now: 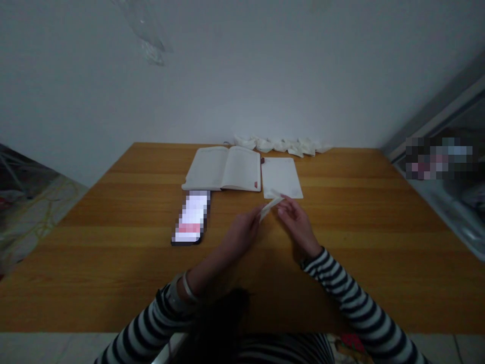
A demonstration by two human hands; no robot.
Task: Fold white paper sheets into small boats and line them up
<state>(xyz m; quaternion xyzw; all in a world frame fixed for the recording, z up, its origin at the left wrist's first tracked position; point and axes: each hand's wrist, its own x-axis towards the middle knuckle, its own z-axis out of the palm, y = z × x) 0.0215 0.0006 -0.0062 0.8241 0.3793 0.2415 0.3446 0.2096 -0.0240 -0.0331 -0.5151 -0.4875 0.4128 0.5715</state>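
A narrow folded strip of white paper [270,206] is held above the table between my two hands. My left hand [244,230] is closed on its lower left end, and my right hand [297,218] pinches the upper right end between thumb and fingers. Just beyond my right hand lies a loose white sheet [281,177] with a small dark red mark at its top left corner. Left of that sheet, an open notebook [206,169] with pale pages lies flat.
A phone [191,217] with a lit screen lies left of my hands, below the notebook. Along the wall [265,71] sits a row of crumpled or folded white paper pieces [280,145]. The wooden table [359,217] meets the wall at its back edge.
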